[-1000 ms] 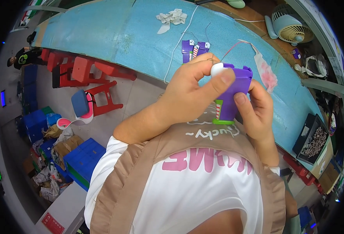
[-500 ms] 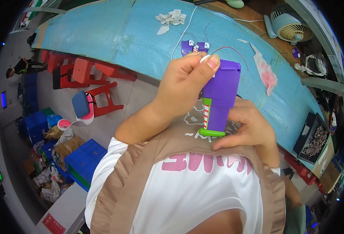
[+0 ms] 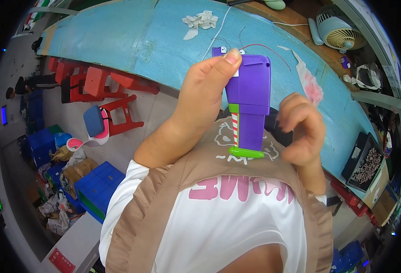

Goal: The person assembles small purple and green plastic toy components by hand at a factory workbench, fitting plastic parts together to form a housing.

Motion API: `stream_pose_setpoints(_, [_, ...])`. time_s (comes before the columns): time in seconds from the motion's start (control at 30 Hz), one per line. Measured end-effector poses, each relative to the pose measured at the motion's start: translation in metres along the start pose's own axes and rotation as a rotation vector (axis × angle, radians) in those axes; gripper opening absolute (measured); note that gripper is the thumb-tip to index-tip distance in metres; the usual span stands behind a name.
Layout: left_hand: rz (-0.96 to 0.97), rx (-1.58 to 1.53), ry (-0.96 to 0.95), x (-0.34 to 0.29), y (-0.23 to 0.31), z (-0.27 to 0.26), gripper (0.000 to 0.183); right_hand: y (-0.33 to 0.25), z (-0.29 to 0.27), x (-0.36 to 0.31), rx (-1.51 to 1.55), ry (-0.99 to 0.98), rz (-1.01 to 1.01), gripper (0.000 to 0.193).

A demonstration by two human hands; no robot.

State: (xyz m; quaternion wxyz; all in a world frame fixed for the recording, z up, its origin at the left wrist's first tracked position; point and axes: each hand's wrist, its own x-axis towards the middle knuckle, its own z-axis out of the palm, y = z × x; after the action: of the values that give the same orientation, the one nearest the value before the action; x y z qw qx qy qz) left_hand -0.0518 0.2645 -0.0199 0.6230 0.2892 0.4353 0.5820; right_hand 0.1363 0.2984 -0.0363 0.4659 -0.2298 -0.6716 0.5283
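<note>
Left hand [image 3: 205, 98] clamped on purple toy part [image 3: 249, 98], thumb pressed at top corner, fingers behind; part held upright, lifted off bench [image 3: 132, 41], close to chest, likely for close look. Green foot at lower end, red-white striped strip down left side. Right hand [image 3: 300, 129] just beside part, not touching, fingers loosely curled, holding nothing. Thin red and white wires [image 3: 264, 47] run from part's top toward bench's far edge. White rag pile [image 3: 201, 20] and small fan [image 3: 337, 32] near far edge; red stools [image 3: 95, 86] along near edge.
</note>
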Motion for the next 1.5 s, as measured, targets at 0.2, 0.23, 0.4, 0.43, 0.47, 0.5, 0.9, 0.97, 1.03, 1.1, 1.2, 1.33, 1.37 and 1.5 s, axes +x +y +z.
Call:
stream_pose_setpoints(0.2, [-0.032, -0.010, -0.048, -0.002, -0.002, 0.003, 0.034, -0.006, 0.006, 0.003, -0.350, -0.394, -0.233, 0.050])
stream_pose_setpoints(0.23, [-0.043, -0.005, -0.077, -0.003, -0.003, 0.003, 0.033, -0.006, 0.006, 0.002, -0.258, -0.281, -0.168, 0.051])
stream_pose_setpoints(0.4, [-0.072, -0.168, -0.147, -0.003, -0.001, 0.000, 0.044, -0.011, 0.012, -0.007, 0.394, 0.147, 0.180, 0.058])
stream_pose_setpoints(0.43, [-0.036, -0.229, -0.177, -0.003, -0.002, -0.001, 0.047, -0.008, 0.007, -0.006, 0.394, 0.151, 0.177, 0.058])
stream_pose_setpoints(0.47, [-0.033, -0.227, -0.177, -0.003, -0.003, -0.001, 0.047, -0.003, 0.003, -0.006, 0.280, -0.023, 0.072, 0.055])
stream_pose_setpoints(0.5, [-0.002, -0.208, -0.170, -0.002, -0.003, 0.000, 0.048, 0.000, 0.002, -0.006, 0.164, -0.194, -0.034, 0.051])
stream_pose_setpoints(0.9, [0.052, -0.331, -0.355, 0.001, -0.013, -0.006, 0.037, -0.017, 0.015, 0.000, -0.580, -0.134, -0.307, 0.017])
stream_pose_setpoints(0.97, [0.033, -0.364, -0.393, 0.003, -0.015, -0.008, 0.035, -0.016, 0.015, 0.000, -0.564, -0.169, -0.302, 0.018])
stream_pose_setpoints(1.03, [0.055, -0.342, -0.473, 0.005, -0.016, -0.010, 0.029, -0.016, 0.016, -0.001, -0.552, -0.203, -0.295, 0.018])
stream_pose_setpoints(1.1, [0.097, -0.335, -0.471, 0.006, -0.018, -0.011, 0.027, -0.016, 0.016, 0.001, -0.532, -0.249, -0.259, 0.022])
stream_pose_setpoints(1.2, [0.168, -0.332, -0.457, 0.009, -0.017, -0.012, 0.024, -0.017, 0.017, 0.002, -0.425, -0.305, -0.231, 0.029])
stream_pose_setpoints(1.33, [0.186, -0.323, -0.432, 0.008, -0.017, -0.009, 0.023, -0.013, 0.015, 0.000, -0.400, -0.313, -0.245, 0.036])
stream_pose_setpoints(1.37, [0.185, -0.324, -0.430, 0.007, -0.018, -0.007, 0.023, -0.012, 0.015, 0.000, -0.408, -0.305, -0.247, 0.039])
stream_pose_setpoints(1.5, [0.050, -0.206, -0.480, 0.000, -0.019, 0.000, 0.024, -0.009, 0.012, 0.002, -0.285, -0.302, -0.189, 0.048])
